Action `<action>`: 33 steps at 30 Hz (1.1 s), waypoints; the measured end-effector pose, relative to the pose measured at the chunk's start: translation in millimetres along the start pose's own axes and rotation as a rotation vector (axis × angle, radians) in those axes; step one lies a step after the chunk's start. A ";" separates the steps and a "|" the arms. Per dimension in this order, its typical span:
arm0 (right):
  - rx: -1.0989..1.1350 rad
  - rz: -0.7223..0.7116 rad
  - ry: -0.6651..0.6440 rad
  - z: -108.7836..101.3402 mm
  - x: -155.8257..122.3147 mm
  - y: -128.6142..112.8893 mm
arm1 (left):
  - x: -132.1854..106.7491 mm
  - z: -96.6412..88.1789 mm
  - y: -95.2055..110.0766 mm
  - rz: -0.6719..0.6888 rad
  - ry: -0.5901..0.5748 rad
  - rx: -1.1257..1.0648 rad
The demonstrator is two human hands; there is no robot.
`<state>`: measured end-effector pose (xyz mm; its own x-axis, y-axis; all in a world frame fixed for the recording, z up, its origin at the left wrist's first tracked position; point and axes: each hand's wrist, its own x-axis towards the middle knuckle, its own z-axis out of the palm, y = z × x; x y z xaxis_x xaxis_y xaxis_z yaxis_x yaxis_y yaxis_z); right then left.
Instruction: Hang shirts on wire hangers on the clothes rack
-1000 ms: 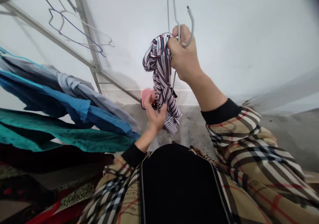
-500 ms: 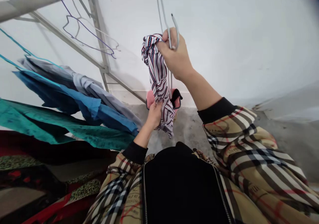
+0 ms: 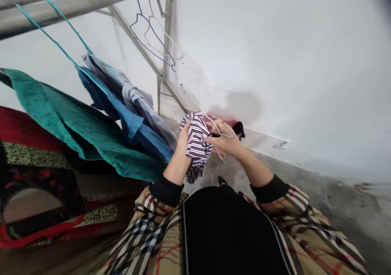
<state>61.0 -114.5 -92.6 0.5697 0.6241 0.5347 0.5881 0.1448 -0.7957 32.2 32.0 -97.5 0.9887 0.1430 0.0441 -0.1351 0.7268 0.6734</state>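
Left hand [image 3: 183, 139] grips the striped cloth [image 3: 199, 141], right hand [image 3: 227, 141] clutches the pale hanger [image 3: 201, 111], thumb against the cloth; green garment [image 3: 76, 124] hanging at their nine o'clock!

A purple hanger [image 3: 157, 35] and a white hanger [image 3: 167, 35] hang from a grey metal rack [image 3: 91, 3] beside the white wall [image 3: 284, 59]. Below and left of them are a grey garment [image 3: 136, 97], a blue garment [image 3: 119, 110], a green garment [image 3: 71, 122] and red patterned fabric [image 3: 36, 153].
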 end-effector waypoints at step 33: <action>-0.549 -0.534 -0.005 39.9 5.1 -107.3 | -114.6 6.7 -13.7 0.839 -0.185 0.470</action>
<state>-22.2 -96.2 -15.8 0.1261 0.5804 0.8045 0.9845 0.0264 -0.1733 -78.8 1.1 -106.8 0.5828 0.3550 0.7309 -0.7995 0.0898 0.5939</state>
